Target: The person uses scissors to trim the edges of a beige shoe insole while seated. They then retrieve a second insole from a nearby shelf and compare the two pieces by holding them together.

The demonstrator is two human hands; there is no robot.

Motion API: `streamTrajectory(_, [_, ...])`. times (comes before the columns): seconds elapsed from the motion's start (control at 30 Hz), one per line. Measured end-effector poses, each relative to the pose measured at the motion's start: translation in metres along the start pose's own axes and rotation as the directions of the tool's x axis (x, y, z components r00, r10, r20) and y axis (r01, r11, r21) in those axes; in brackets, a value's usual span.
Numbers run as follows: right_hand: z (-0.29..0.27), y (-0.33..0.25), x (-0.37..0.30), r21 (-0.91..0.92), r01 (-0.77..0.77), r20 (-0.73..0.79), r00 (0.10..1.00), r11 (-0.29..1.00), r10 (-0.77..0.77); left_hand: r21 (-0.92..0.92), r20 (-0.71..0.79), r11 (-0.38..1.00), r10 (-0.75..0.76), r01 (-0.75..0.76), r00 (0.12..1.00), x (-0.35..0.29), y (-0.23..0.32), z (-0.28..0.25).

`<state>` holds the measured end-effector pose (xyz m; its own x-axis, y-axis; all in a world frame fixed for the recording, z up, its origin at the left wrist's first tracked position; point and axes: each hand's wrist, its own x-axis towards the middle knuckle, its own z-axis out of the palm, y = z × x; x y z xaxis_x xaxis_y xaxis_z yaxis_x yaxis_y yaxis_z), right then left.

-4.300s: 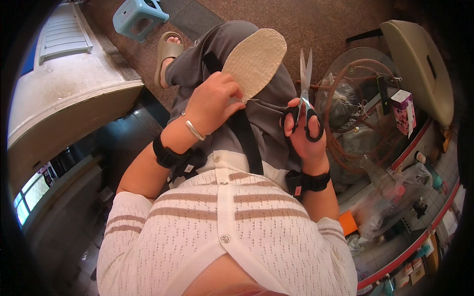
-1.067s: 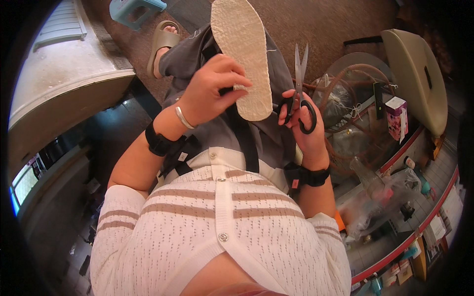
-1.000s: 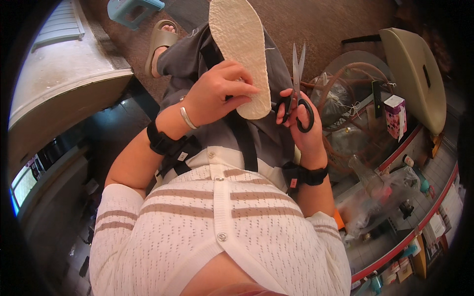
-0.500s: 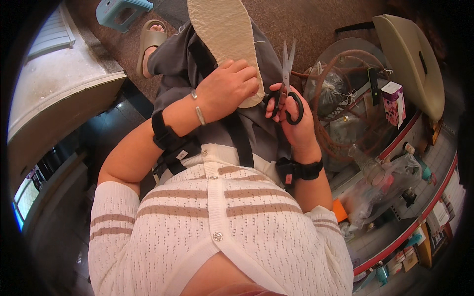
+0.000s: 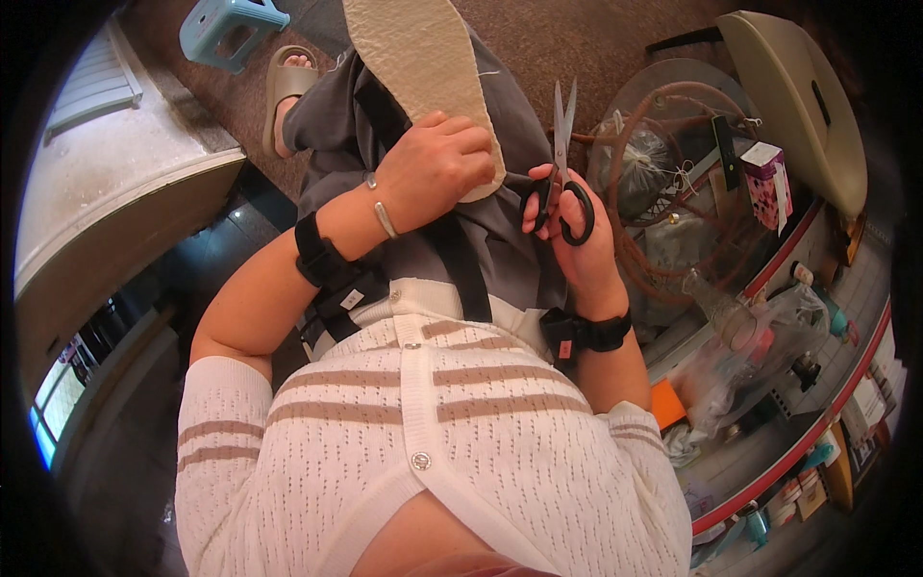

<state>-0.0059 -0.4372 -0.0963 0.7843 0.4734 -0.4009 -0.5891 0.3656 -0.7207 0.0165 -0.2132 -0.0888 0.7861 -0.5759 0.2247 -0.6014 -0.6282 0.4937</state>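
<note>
- The cream sole-shaped piece (image 5: 423,58) is running out of view at its far end, and the left hand (image 5: 439,171) is covering part of its near end.
- The left fingers are curling close together over that near end; their tips and thumb are hiding, so whether they are pinching anything I cannot tell.
- The piece is lying above the grey trousers (image 5: 524,125), under and beyond the left knuckles, its rounded near tip showing just past them; a loose thread is sticking out from its right edge.
- Right of the piece, near but apart, the right hand (image 5: 577,226) is gripping scissors (image 5: 561,154), fingers wrapping around the black handles, blades standing slightly parted.
- A black strap (image 5: 461,264) is passing below the piece.
- Left of it, a sandal (image 5: 284,87) and a blue stool (image 5: 231,34) are resting on the floor.
- Well to its right, a patterned box (image 5: 766,183) and a beige chair (image 5: 793,106) are standing; a crumpled clear bag (image 5: 769,356) is blurring what lies underneath.
</note>
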Motion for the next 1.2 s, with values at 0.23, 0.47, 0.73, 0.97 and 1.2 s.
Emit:
streamTrajectory(0.23, [-0.001,-0.001,-0.006,0.005,0.011,0.018,1.0,1.0,-0.011,-0.235,-0.077,0.949,-0.235,0.211,0.969,-0.003,0.0,-0.002])
streamTrajectory(0.47, [-0.021,0.004,-0.021,-0.027,0.005,0.255,0.967,1.0,0.002,-0.666,0.01,0.667,-0.439,0.333,0.898,-0.002,-0.001,-0.016])
streamTrajectory(0.73, [-0.042,0.011,-0.047,0.089,-0.09,0.346,0.937,0.992,0.054,-0.492,0.023,0.854,-0.182,0.169,0.983,-0.004,-0.005,-0.025])
streamTrajectory(0.97, [-0.048,0.014,-0.055,0.134,-0.081,0.325,0.945,0.988,0.034,-0.297,-0.04,0.945,-0.153,0.134,0.987,0.0,-0.001,-0.012])
streamTrajectory(1.2, [-0.045,0.016,-0.054,0.132,-0.07,0.295,0.955,0.989,0.028,-0.206,-0.031,0.969,-0.147,0.138,0.989,0.002,0.0,-0.011])
